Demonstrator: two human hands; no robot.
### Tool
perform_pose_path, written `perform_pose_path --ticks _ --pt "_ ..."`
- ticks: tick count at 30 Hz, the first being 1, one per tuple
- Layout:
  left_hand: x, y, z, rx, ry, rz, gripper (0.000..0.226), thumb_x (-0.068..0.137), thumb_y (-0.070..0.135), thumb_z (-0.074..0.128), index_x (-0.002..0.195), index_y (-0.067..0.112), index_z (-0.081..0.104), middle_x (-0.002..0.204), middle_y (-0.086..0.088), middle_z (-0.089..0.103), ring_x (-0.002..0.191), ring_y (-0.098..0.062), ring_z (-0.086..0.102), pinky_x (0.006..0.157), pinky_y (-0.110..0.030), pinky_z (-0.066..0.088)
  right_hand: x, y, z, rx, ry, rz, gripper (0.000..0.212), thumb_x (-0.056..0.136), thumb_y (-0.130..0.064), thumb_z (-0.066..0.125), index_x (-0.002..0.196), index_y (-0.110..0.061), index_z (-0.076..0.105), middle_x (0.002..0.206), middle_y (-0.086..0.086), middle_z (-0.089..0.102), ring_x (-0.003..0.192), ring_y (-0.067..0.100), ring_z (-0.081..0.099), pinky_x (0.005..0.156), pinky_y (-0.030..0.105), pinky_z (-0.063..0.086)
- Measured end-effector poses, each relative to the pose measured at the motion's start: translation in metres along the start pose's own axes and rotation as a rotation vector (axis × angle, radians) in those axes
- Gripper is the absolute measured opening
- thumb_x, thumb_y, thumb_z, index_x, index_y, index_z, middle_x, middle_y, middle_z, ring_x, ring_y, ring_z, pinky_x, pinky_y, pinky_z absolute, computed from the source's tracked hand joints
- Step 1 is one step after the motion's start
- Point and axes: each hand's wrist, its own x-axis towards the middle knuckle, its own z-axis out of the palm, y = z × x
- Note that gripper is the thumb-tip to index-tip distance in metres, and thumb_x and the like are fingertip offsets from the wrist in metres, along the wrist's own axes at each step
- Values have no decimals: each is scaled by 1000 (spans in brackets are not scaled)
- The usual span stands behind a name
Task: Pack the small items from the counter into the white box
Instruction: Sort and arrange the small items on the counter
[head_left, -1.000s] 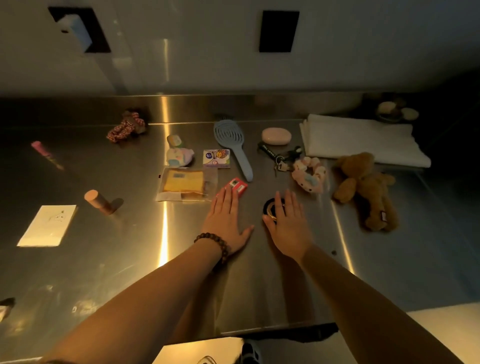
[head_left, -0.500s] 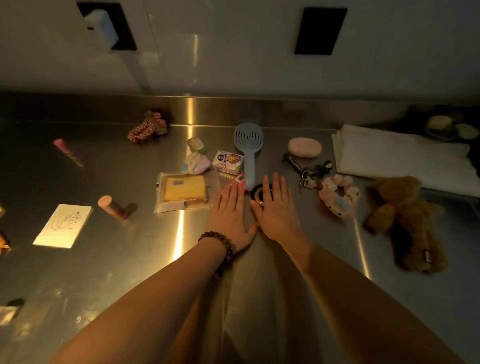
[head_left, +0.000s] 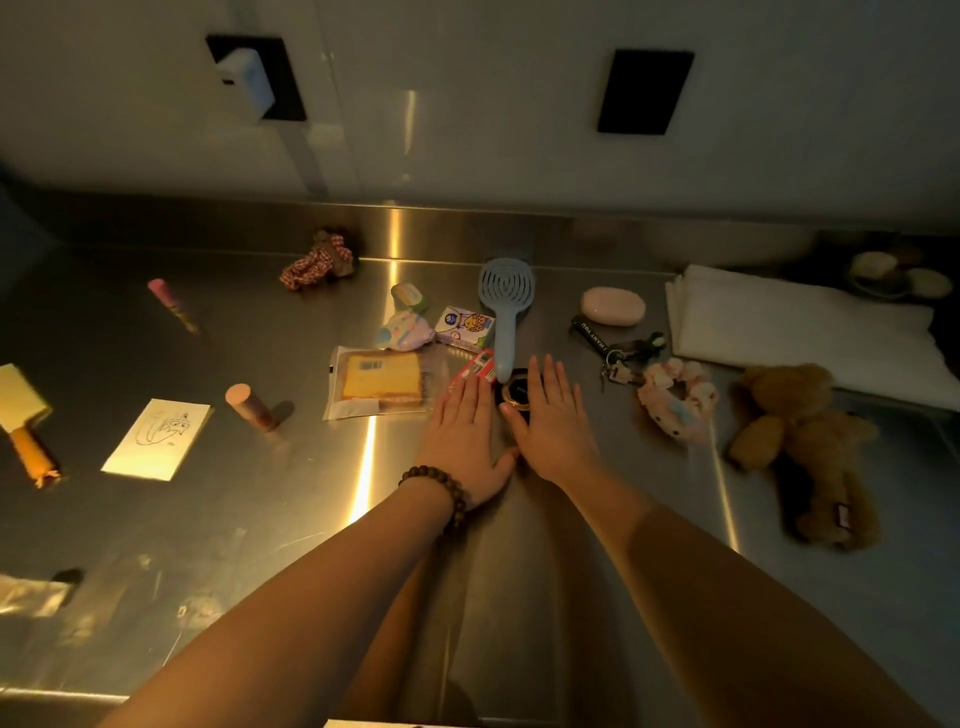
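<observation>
Two hands lie flat, palms down, side by side on the steel counter (head_left: 260, 519), fingers straight and gripping nothing. The left hand (head_left: 464, 436), with a bead bracelet (head_left: 441, 493) at the wrist, has its fingertips touching the near end of a red packet (head_left: 475, 368). The right hand (head_left: 553, 415) partly covers a round black compact (head_left: 517, 392) with a gold rim; its fingers lie over the right side of it.

The white box cannot be made out on the counter; only a pale edge shows at the bottom of the view. One sealed clear packet (head_left: 382, 382) holds a yellow slab and lies just left of the left hand. A blue hairbrush (head_left: 505, 306) points its handle at the compact, close to touching it, between the two hands' fingertips. Beside the brush sit a small printed carton (head_left: 464, 327), a pastel toy (head_left: 405, 332) and a small green case (head_left: 409, 296).

To the right are a pink soap bar (head_left: 613, 306), a key bunch (head_left: 615, 351), a pink scrunchie (head_left: 678, 392), a brown teddy bear (head_left: 810, 441) and a folded white cloth (head_left: 800, 327). To the left are a checked scrunchie (head_left: 319, 260), a pink tube (head_left: 171, 304), a pink cylinder (head_left: 249, 405), a drawn card (head_left: 158, 439) and a yellow brush (head_left: 23, 415).
</observation>
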Motion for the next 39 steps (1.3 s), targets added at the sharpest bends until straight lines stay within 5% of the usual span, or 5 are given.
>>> perform_pose_path --ticks 10,18,24,28,39 --pt "-19 68 -34 -56 147 147 78 86 61 34 145 11 19 150 -11 26 137 -26 23 111 -45 17 -97 33 -53 120 334 129 58 98 -44 33 150 -21 19 159 7 14 145 24 12 115 38 14" --pt "-14 159 -6 -33 88 300 90 80 66 37 146 12 11 153 -11 16 140 -28 11 112 -46 11 -164 150 -94 88 505 312 64 92 -52 46 146 -23 30 149 15 32 134 32 34 111 45 28" --pt "27 215 20 60 99 283 96 77 69 31 147 20 -10 154 -9 -19 139 -29 -21 113 -50 -6 -142 236 -107 36 434 347 75 80 -77 32 144 -44 8 157 4 10 142 29 11 113 54 16" --pt "68 252 29 92 92 157 84 82 66 26 148 24 -4 155 -11 -15 140 -30 -19 111 -53 -9 -114 279 -107 -28 253 271 82 81 -76 33 148 -42 2 160 4 -6 146 28 -6 114 50 -2" --pt "78 221 46 103 74 -129 68 89 58 22 147 31 2 157 -5 -2 142 -29 -5 112 -52 -3 -42 265 -86 61 128 -80 78 85 -69 32 144 -41 -12 161 5 1 145 25 -12 118 43 -6"
